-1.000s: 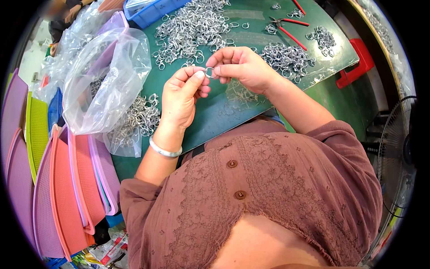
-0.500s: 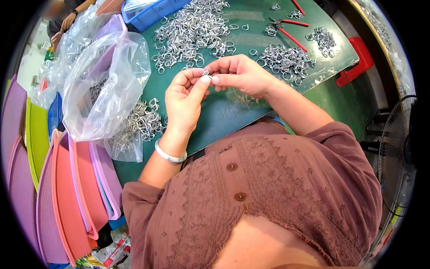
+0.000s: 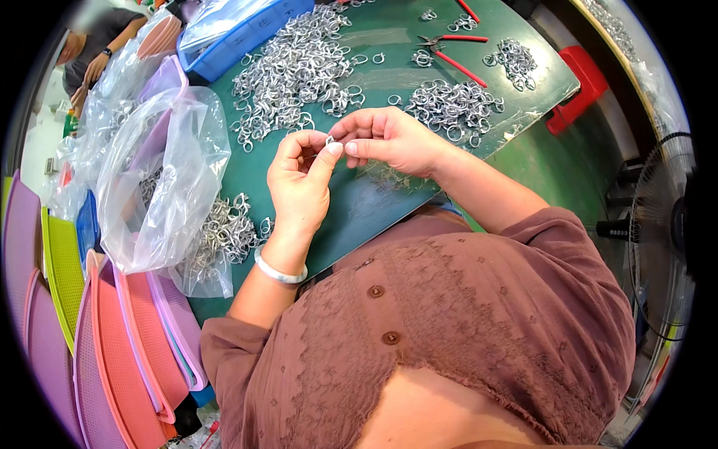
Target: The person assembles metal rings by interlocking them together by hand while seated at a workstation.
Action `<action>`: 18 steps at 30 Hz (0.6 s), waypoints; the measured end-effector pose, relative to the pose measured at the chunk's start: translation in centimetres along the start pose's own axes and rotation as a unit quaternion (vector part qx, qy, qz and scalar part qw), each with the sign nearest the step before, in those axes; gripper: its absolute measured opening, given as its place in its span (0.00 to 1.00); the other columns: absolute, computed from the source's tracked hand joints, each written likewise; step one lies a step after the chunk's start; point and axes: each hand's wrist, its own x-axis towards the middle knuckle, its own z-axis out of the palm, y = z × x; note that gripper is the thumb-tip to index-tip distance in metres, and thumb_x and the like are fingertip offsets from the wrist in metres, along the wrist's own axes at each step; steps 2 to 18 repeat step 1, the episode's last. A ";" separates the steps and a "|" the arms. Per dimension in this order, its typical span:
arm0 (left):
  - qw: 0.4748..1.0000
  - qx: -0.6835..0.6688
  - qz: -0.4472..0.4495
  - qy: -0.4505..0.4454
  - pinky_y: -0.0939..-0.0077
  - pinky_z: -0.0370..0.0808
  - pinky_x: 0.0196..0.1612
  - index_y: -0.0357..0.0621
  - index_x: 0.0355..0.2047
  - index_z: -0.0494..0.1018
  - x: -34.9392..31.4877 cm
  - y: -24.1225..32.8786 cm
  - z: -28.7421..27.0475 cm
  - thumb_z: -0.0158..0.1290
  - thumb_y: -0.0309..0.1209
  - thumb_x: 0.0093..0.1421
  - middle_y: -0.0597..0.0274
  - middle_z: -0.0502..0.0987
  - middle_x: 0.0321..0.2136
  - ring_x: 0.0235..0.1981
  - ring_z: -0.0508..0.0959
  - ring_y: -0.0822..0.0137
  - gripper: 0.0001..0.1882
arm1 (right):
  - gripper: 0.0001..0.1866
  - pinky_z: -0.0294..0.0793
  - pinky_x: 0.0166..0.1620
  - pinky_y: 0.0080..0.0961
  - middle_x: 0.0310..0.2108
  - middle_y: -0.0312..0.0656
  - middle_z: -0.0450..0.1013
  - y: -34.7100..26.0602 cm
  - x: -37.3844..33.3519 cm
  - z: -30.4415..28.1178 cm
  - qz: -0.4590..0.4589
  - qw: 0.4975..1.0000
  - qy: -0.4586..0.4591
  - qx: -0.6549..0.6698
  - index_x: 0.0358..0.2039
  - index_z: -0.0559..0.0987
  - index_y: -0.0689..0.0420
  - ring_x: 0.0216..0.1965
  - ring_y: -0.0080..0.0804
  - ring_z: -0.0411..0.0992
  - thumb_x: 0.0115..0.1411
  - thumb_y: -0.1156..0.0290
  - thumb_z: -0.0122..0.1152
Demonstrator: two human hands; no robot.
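A small silvery metal ring [image 3: 330, 140] shows between the fingertips of both hands, mostly covered by them. My left hand [image 3: 301, 183], with a pale bangle on its wrist, pinches it between thumb and curled fingers. Thumb and forefinger of my right hand [image 3: 396, 142] close on it from the other side. Beyond the hands spreads a large heap of similar rings [image 3: 295, 71]. To the right lies a smaller pile of rings [image 3: 452, 106], and another pile of rings [image 3: 224, 228] sits by my left forearm, partly at a plastic bag.
Red-handled pliers [image 3: 456, 60] rest on the green table [image 3: 381, 34] near a small ring pile [image 3: 516, 61]. A clear plastic bag [image 3: 161, 179], blue crate [image 3: 235, 37] and stacked colored baskets [image 3: 134, 352] stand left. Right are a red stool [image 3: 580, 90] and a fan [image 3: 662, 224]. Another person [image 3: 93, 60] is far left.
The view has shifted, so the table and piles sit differently in the picture. Both hands keep their fingertips together at the ring, with slight finger movement.
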 end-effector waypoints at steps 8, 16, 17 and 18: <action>1.000 -0.008 -0.004 -0.017 0.86 0.69 0.33 0.43 0.33 0.69 0.2 -0.3 -0.1 0.55 0.22 0.50 0.67 0.70 0.34 0.31 0.70 0.79 0.10 | 0.14 0.69 0.36 0.17 0.34 0.37 0.71 0.0 -0.2 -0.3 0.002 1.000 0.006 -0.009 0.43 0.70 0.62 0.31 0.22 0.69 0.55 0.72 0.53; 1.000 -0.008 -0.004 -0.017 0.86 0.69 0.33 0.43 0.33 0.69 0.2 -0.3 -0.1 0.55 0.22 0.50 0.67 0.70 0.34 0.31 0.70 0.79 0.10 | 0.14 0.69 0.36 0.17 0.34 0.37 0.71 0.0 -0.2 -0.3 0.002 1.000 0.006 -0.009 0.43 0.70 0.62 0.31 0.22 0.69 0.55 0.72 0.53; 1.000 -0.008 -0.004 -0.017 0.86 0.69 0.33 0.43 0.33 0.69 0.2 -0.3 -0.1 0.55 0.22 0.50 0.67 0.70 0.34 0.31 0.70 0.79 0.10 | 0.14 0.69 0.36 0.17 0.34 0.37 0.71 0.0 -0.2 -0.3 0.002 1.000 0.006 -0.009 0.43 0.70 0.62 0.31 0.22 0.69 0.55 0.72 0.53; 1.000 -0.008 -0.004 -0.017 0.86 0.69 0.33 0.43 0.33 0.69 0.2 -0.3 -0.1 0.55 0.22 0.50 0.67 0.70 0.34 0.31 0.70 0.79 0.10 | 0.14 0.69 0.36 0.17 0.34 0.37 0.71 0.0 -0.2 -0.3 0.002 1.000 0.006 -0.009 0.43 0.70 0.62 0.31 0.22 0.69 0.55 0.72 0.53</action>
